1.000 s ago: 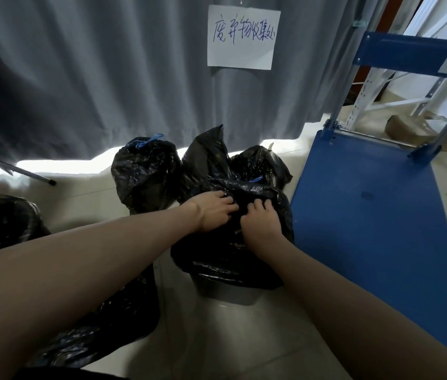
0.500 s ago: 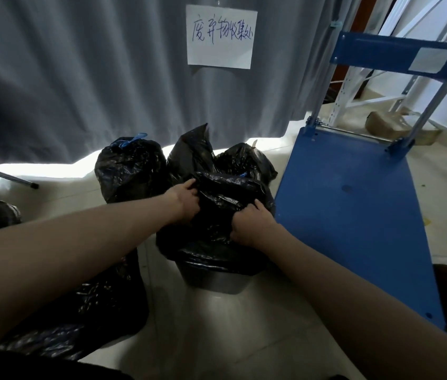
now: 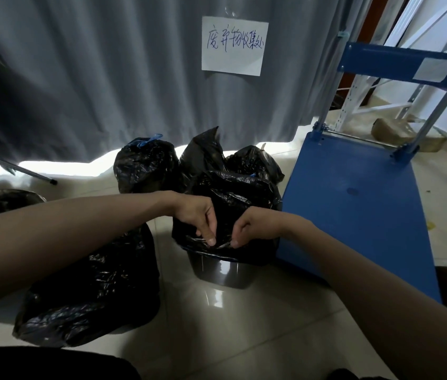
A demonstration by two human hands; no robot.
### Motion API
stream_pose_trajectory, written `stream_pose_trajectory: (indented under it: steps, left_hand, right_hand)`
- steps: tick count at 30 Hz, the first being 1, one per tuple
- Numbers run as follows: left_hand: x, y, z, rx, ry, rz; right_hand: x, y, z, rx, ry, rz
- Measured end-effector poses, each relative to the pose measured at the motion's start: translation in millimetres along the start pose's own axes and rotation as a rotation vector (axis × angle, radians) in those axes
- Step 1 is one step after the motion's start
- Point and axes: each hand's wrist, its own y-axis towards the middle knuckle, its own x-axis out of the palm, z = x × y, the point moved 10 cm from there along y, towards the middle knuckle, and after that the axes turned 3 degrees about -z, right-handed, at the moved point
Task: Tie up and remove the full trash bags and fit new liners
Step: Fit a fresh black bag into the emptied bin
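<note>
A big grey curtain (image 3: 93,78) hangs at the back, with a white paper sign (image 3: 234,45) on it (blue writing). Light shines under it onto the pale, shiny floor (image 3: 244,325). A blue cart (image 3: 354,204) stands on the right.

A bin (image 3: 221,272) stands on the floor (image 3: 244,338) with a bag (image 3: 244,198) in it, folded over its rim. Both hands, left (image 3: 199,218) and right (image 3: 252,229), meet at the bag's near edge. A cart (image 3: 354,204) lies just right of the bin. Behind the bin sit three tied bags (image 3: 145,165), before a curtain (image 3: 107,78) bearing a note (image 3: 234,46). A large bag (image 3: 90,292) lies left of the bin.
</note>
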Motion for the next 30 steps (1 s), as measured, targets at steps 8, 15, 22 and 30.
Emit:
stream_pose_trajectory:
  steps: [8, 15, 22, 30]
  left_hand:
    - [2, 12, -11, -0.106, 0.271, 0.107]
    - [-4, 0, 6, -0.065, 0.41, 0.164]
    - [2, -9, -21, -0.266, 1.007, 0.006]
    - [2, 0, -6, -0.28, 0.998, 0.004]
  right_hand:
    - [7, 13, 12, 0.154, -0.365, 0.036]
    - [-6, 12, 15, 0.199, -0.496, 0.141]
    - [8, 4, 42, 0.353, -0.842, -0.049]
    - [11, 16, 7, 0.174, -0.357, 0.108]
